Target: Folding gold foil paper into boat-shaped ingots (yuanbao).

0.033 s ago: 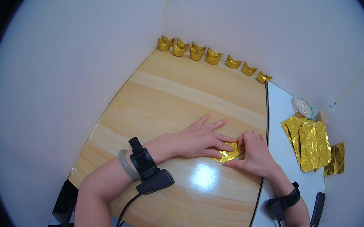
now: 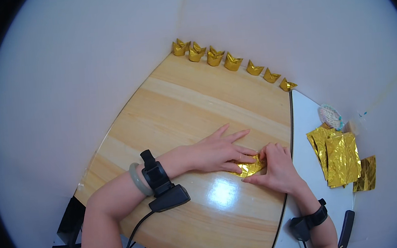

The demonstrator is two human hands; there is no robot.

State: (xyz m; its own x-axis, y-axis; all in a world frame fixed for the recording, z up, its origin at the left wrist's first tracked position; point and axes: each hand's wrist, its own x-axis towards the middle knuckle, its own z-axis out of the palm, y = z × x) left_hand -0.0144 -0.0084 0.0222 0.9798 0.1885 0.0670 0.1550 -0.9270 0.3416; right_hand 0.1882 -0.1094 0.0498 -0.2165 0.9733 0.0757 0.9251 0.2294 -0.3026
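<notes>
A small folded piece of gold foil paper (image 2: 250, 168) lies on the wooden table (image 2: 168, 107). Flat across its left part rests my left hand (image 2: 218, 151), palm down with the fingers spread and a ring on one of them. At the paper's right end, my right hand (image 2: 279, 166) has its fingers bent and grips the edge, with the thumb reaching along the near side. Both hands partly cover the paper, so its exact fold is hidden.
Several folded gold foil ingots (image 2: 233, 62) stand in a row along the far wall. Flat gold foil sheets (image 2: 343, 158) are stacked on the white surface (image 2: 300, 128) at right, beside a white net-like item (image 2: 330, 116). Black devices (image 2: 169, 197) with cables are strapped to both wrists.
</notes>
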